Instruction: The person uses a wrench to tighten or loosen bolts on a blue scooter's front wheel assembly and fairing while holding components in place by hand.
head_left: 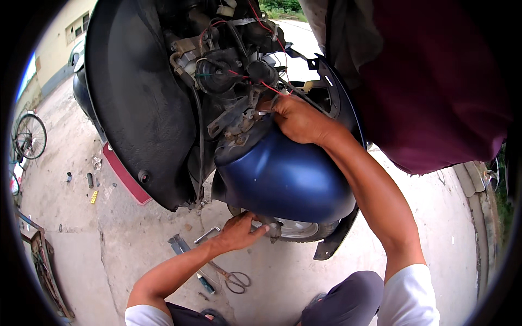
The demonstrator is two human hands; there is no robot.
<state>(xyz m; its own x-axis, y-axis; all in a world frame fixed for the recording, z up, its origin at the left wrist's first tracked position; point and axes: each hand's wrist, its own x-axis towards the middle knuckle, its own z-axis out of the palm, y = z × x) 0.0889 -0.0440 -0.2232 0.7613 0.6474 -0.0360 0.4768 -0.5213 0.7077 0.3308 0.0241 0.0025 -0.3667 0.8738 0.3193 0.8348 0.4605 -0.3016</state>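
Note:
A scooter's front end stands before me, its panels partly off. My right hand [298, 117] is closed at the steering column, above the blue front fender [285, 176]. Its fingertips are at a small metal part, and what they pinch is hidden. Lower down, my left hand [239, 231] grips the front wheel [299, 230] near its hub, thumb toward the axle end [273, 231] and the other fingers partly hidden. Bare red wires [270, 87] run past the round horn [217, 73] above my right hand.
A large black panel [144, 103] hangs at left, and a maroon cover [429, 98] at upper right. Scissors [237, 281], a screwdriver [205, 283] and a flat metal tool [179, 245] lie on the concrete. A bicycle [30, 135] and a rusty frame [42, 261] stand at far left.

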